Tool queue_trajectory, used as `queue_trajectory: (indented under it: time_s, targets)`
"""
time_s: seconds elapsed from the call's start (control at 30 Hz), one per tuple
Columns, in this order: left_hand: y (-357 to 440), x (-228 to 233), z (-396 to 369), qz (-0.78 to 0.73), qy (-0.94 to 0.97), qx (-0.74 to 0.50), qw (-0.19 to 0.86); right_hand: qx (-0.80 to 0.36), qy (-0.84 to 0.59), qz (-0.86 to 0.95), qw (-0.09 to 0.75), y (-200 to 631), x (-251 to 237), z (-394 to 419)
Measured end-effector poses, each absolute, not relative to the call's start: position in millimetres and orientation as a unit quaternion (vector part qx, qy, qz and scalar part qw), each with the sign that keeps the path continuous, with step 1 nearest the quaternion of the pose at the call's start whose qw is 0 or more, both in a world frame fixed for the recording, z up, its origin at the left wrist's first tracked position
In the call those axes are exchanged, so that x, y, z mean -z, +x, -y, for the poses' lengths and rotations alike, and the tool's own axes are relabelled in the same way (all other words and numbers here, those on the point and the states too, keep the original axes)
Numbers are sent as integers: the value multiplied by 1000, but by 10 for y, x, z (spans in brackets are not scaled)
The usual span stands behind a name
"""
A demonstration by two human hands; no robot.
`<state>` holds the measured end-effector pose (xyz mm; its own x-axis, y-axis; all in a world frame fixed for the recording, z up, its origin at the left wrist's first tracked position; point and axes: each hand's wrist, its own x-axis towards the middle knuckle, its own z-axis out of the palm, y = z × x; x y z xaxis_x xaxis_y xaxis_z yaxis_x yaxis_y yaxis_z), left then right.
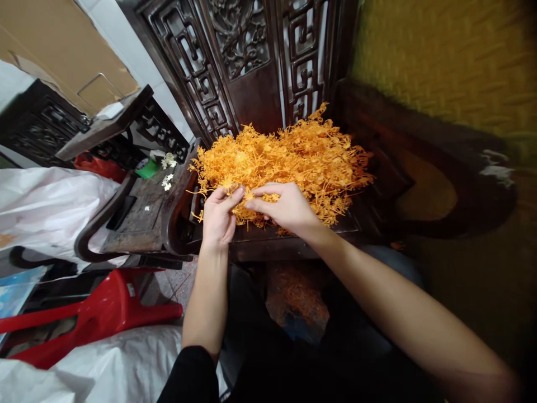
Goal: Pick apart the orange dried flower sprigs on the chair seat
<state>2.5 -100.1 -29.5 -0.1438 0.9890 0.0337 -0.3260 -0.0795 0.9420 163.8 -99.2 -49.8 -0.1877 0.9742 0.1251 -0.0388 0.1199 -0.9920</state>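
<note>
Pinching orange pieces [248, 195] in barely parted fingers of left hand [218, 217] and right hand [289, 208], at the front of an orange heap [285, 159] on a dark seat [268, 247]. Below, orange scraps [296, 291] in a dim bag [300, 329]; farther left, a white sack [46, 204] of hidden contents.

There are two hands, one left hand [218, 218] and one right hand [294, 208], and one heap of orange plastic pieces [272, 154], too many for counting. Also there is one red plastic stool [113, 305] and one green roll [147, 168].
</note>
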Motion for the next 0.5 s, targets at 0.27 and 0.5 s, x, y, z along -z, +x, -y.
queue_trajectory:
  time_s: [0.27,0.5]
  targets:
    - [171,292,1060,-434,381,-637,511,-445,-392,616,518,1631,406,1051]
    - [-6,315,833,-412,315,-700,492,-479,-329,652,486,1653,320,1203]
